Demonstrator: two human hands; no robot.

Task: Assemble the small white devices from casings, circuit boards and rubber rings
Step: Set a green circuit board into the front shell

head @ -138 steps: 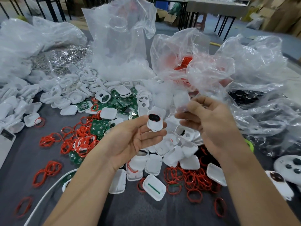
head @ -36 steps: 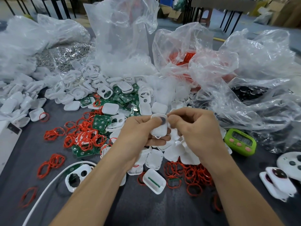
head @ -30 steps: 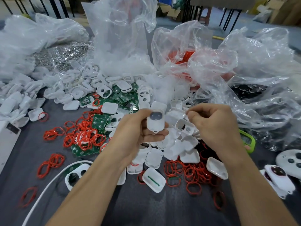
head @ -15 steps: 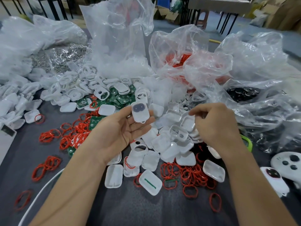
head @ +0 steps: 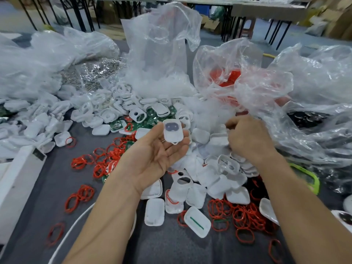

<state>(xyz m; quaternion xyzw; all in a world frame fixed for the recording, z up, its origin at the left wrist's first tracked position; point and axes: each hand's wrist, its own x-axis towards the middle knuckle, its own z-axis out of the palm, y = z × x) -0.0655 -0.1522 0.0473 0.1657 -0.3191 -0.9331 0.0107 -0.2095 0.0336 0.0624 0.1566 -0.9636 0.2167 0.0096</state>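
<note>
My left hand (head: 158, 155) is palm up and holds a small white casing (head: 173, 131) with a dark oval window between thumb and fingertips. My right hand (head: 247, 138) is curled, knuckles up, over the heap of white casings (head: 219, 174); what its fingers pinch is hidden. Green circuit boards (head: 152, 119) lie mixed with casings behind my left hand. Red rubber rings (head: 240, 212) are spread at the front right, more red rubber rings (head: 101, 161) to the left.
Crumpled clear plastic bags (head: 266, 88) of parts crowd the back and right. A bag of metal pieces (head: 91, 73) sits at the back left. A green timer (head: 308, 178) lies right of my right wrist. A white box (head: 17, 172) stands at the left edge, a white cable (head: 70, 231) below.
My hands came apart: the left one carried the casing up and left, turning palm up. The right hand moved right and back onto the casing heap.
</note>
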